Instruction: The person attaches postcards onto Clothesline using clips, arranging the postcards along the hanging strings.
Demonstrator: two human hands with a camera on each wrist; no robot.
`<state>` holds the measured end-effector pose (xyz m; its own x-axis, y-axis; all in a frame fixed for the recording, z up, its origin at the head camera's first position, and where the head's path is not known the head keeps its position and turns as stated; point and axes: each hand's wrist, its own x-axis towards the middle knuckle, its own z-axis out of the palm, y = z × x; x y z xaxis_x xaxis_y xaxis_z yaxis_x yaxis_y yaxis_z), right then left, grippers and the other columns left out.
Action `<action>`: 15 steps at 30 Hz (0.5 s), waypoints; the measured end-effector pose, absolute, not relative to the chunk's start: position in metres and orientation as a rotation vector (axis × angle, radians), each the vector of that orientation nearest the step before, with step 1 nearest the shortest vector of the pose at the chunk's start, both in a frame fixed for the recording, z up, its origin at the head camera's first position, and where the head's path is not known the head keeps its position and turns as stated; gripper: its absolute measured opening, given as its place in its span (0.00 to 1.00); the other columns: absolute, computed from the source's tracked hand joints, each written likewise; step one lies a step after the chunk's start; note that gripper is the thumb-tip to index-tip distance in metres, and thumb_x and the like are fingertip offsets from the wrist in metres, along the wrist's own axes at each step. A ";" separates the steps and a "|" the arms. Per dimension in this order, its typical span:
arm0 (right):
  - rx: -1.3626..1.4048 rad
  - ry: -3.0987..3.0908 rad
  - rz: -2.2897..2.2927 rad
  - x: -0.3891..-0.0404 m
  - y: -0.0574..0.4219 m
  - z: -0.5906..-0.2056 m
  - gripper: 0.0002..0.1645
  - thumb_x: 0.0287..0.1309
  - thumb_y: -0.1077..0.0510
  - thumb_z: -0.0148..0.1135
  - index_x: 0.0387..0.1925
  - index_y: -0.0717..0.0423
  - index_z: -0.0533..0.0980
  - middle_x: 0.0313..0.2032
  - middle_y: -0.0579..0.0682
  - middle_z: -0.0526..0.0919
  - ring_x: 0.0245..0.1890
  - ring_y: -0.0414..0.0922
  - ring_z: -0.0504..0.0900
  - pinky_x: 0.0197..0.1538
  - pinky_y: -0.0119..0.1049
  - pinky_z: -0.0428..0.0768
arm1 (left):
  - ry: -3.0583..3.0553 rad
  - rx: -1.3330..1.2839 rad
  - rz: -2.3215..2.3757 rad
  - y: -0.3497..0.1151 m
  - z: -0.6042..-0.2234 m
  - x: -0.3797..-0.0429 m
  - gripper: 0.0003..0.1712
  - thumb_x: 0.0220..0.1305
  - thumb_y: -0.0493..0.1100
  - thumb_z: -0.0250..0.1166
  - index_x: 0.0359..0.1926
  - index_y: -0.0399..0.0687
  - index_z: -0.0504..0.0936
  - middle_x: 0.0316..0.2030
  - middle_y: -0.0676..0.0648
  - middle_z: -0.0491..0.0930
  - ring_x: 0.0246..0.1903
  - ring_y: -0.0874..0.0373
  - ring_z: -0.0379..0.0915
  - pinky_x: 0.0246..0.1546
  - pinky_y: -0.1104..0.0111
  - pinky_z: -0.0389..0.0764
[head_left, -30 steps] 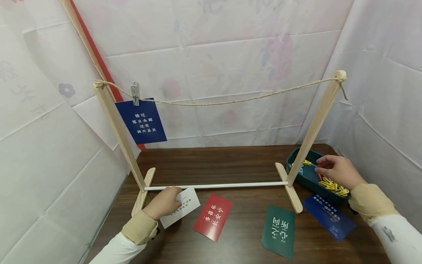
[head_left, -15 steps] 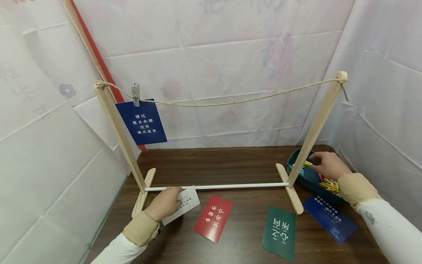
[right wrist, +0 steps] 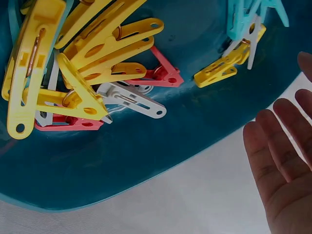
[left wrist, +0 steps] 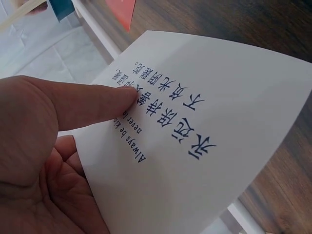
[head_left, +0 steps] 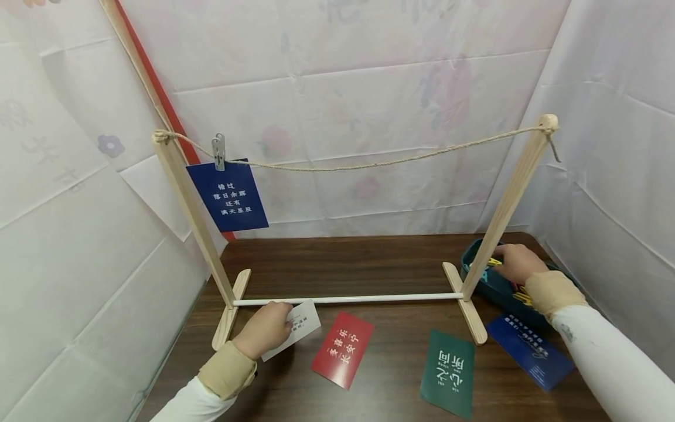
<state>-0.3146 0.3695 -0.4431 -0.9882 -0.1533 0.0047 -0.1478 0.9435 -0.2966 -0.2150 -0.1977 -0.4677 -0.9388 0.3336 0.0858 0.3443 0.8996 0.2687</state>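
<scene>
My left hand (head_left: 268, 328) pinches a white card (left wrist: 243, 102) between thumb and fingers, just above the table in front of the white rod (head_left: 348, 299). In the left wrist view the card's printed text faces up, with the thumb across it. At the right, my right hand (head_left: 519, 265) is over a dark teal bin (right wrist: 146, 163) of clothespins (right wrist: 112, 53). Its fingers (right wrist: 278, 141) are extended and hold nothing in the right wrist view. The pins are yellow, red, grey and light blue. A yellow clothespin (right wrist: 214, 73) lies apart from the main pile, beside light blue ones.
A twine line (head_left: 337, 170) sags between two wooden posts (head_left: 506, 211). From its left end a grey clothespin (head_left: 218, 152) hangs a blue card (head_left: 229, 199). Red (head_left: 343, 351), green (head_left: 448, 375) and second blue (head_left: 529, 354) cards lie on the table (head_left: 390, 375).
My right hand has moved left and lower over the bin, toward its far left end. The left hand keeps its pinch on the white card in nearly the same place.
</scene>
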 end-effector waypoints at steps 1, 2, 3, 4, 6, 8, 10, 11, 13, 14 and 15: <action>-0.236 3.076 -0.457 -0.316 0.369 -0.444 0.26 0.51 0.60 0.70 0.52 0.66 0.77 0.48 0.69 0.79 0.43 0.62 0.79 0.43 0.59 0.76 | -3.022 -0.540 -0.437 -0.198 -0.468 -0.215 0.05 0.51 0.32 0.64 0.25 0.43 0.77 0.17 0.54 0.71 0.16 0.62 0.65 0.17 0.67 0.68; -0.241 3.074 -0.445 -0.317 0.369 -0.444 0.26 0.50 0.61 0.70 0.52 0.67 0.77 0.47 0.68 0.79 0.42 0.62 0.80 0.43 0.59 0.77 | -3.019 -0.541 -0.436 -0.198 -0.469 -0.215 0.05 0.51 0.31 0.64 0.25 0.43 0.77 0.17 0.54 0.71 0.16 0.62 0.65 0.17 0.67 0.68; -0.248 3.070 -0.433 -0.318 0.369 -0.445 0.25 0.50 0.61 0.70 0.51 0.67 0.77 0.47 0.68 0.79 0.42 0.62 0.80 0.42 0.58 0.77 | -3.020 -0.539 -0.432 -0.199 -0.470 -0.215 0.05 0.51 0.31 0.64 0.25 0.43 0.77 0.17 0.54 0.71 0.16 0.62 0.65 0.17 0.67 0.68; -0.254 3.067 -0.424 -0.320 0.369 -0.445 0.25 0.50 0.61 0.70 0.50 0.67 0.77 0.47 0.68 0.79 0.42 0.62 0.80 0.42 0.58 0.77 | -3.020 -0.539 -0.427 -0.199 -0.471 -0.215 0.05 0.51 0.31 0.64 0.25 0.43 0.77 0.17 0.54 0.71 0.16 0.63 0.65 0.17 0.67 0.68; -0.264 3.064 -0.407 -0.322 0.368 -0.447 0.24 0.50 0.61 0.71 0.49 0.66 0.78 0.46 0.68 0.79 0.43 0.63 0.79 0.42 0.58 0.77 | -3.017 -0.540 -0.420 -0.199 -0.472 -0.215 0.05 0.51 0.31 0.64 0.25 0.43 0.77 0.17 0.54 0.71 0.16 0.63 0.65 0.17 0.67 0.67; -0.278 3.065 -0.389 -0.325 0.368 -0.449 0.23 0.49 0.61 0.71 0.48 0.66 0.78 0.45 0.68 0.80 0.42 0.63 0.80 0.42 0.57 0.77 | -3.012 -0.541 -0.415 -0.199 -0.473 -0.215 0.05 0.51 0.31 0.64 0.25 0.43 0.77 0.16 0.54 0.71 0.16 0.63 0.64 0.17 0.67 0.67; -0.284 3.068 -0.379 -0.328 0.367 -0.452 0.22 0.49 0.61 0.72 0.47 0.66 0.79 0.44 0.68 0.80 0.42 0.63 0.79 0.43 0.58 0.76 | -3.008 -0.542 -0.412 -0.200 -0.474 -0.215 0.05 0.51 0.31 0.64 0.25 0.44 0.77 0.16 0.54 0.70 0.16 0.63 0.64 0.18 0.67 0.67; -0.284 3.068 -0.376 -0.329 0.368 -0.453 0.22 0.48 0.62 0.72 0.46 0.66 0.79 0.44 0.68 0.80 0.42 0.63 0.79 0.44 0.58 0.76 | -3.008 -0.542 -0.411 -0.200 -0.474 -0.215 0.05 0.51 0.32 0.64 0.24 0.44 0.77 0.16 0.54 0.70 0.17 0.63 0.64 0.18 0.67 0.67; -0.284 3.063 -0.373 -0.332 0.368 -0.456 0.22 0.48 0.62 0.72 0.46 0.66 0.78 0.43 0.68 0.80 0.43 0.64 0.79 0.45 0.59 0.75 | -3.009 -0.539 -0.415 -0.200 -0.474 -0.215 0.05 0.52 0.32 0.64 0.25 0.44 0.77 0.16 0.54 0.70 0.17 0.62 0.64 0.18 0.67 0.67; -0.283 3.057 -0.372 -0.332 0.368 -0.457 0.22 0.48 0.63 0.72 0.46 0.66 0.78 0.43 0.68 0.80 0.43 0.64 0.79 0.46 0.59 0.75 | -3.006 -0.542 -0.416 -0.199 -0.474 -0.215 0.05 0.52 0.31 0.64 0.25 0.44 0.77 0.16 0.54 0.70 0.17 0.63 0.64 0.18 0.67 0.67; -0.283 3.049 -0.370 -0.333 0.368 -0.458 0.22 0.48 0.63 0.72 0.46 0.66 0.78 0.44 0.68 0.80 0.44 0.65 0.78 0.47 0.60 0.74 | -3.008 -0.541 -0.410 -0.199 -0.475 -0.215 0.05 0.52 0.32 0.64 0.25 0.44 0.77 0.17 0.54 0.70 0.17 0.63 0.64 0.18 0.67 0.67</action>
<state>-0.3331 0.3680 -0.4576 -0.9815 -0.1881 -0.0345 -0.1744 0.9544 -0.2425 -0.2146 -0.1994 -0.4748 -0.9369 0.3342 0.1031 0.3495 0.9032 0.2489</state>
